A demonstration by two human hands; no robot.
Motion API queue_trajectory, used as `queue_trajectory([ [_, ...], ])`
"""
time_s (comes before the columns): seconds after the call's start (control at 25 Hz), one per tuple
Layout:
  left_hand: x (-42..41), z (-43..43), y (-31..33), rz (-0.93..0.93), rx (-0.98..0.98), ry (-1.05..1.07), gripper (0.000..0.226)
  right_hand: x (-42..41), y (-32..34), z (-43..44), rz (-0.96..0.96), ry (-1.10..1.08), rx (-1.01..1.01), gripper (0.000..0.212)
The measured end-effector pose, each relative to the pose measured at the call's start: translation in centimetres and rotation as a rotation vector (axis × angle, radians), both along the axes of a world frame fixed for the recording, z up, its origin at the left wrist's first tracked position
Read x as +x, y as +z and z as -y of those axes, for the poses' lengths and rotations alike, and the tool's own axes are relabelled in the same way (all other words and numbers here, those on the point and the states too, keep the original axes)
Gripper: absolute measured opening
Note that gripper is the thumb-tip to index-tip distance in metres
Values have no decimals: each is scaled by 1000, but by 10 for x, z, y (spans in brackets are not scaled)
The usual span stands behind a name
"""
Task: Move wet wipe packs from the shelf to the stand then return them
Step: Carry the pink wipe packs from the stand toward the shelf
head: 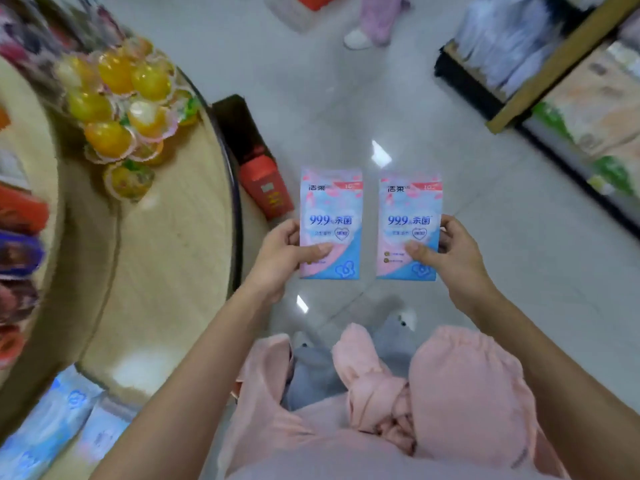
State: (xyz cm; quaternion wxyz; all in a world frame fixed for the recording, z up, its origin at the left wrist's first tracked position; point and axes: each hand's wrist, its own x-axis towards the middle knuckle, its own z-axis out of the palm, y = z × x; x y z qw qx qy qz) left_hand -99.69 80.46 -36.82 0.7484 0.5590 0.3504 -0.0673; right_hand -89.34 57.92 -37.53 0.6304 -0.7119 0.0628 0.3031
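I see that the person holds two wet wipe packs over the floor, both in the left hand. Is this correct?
Not quite. The head view shows one pack in each hand: the left hand pinches the left wet wipe pack and the right hand pinches the right wet wipe pack. Both are held over the floor, as you say.

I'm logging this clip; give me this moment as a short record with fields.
left hand: pinches left wipe pack, thumb on front
right hand: pinches right wipe pack likewise
packs: side by side, apart, fronts facing camera, above floor
stand: round, at left, bearing jelly cups
shelf: at right, goods blurred
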Motion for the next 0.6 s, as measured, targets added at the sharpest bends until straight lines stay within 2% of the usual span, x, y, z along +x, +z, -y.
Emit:
queue_trajectory([
  [0.2, 131, 113, 2, 12, 18, -274, 39, 60, 13, 133, 13, -282, -1, 42],
  [0.36, 215, 201, 2, 44, -17, -473, 52, 119, 30, 217, 100, -452, -18, 42],
  [0.6, 340, 284, 0, 35, -48, -668, 39, 204, 35, 304, 182, -719, -27, 40],
])
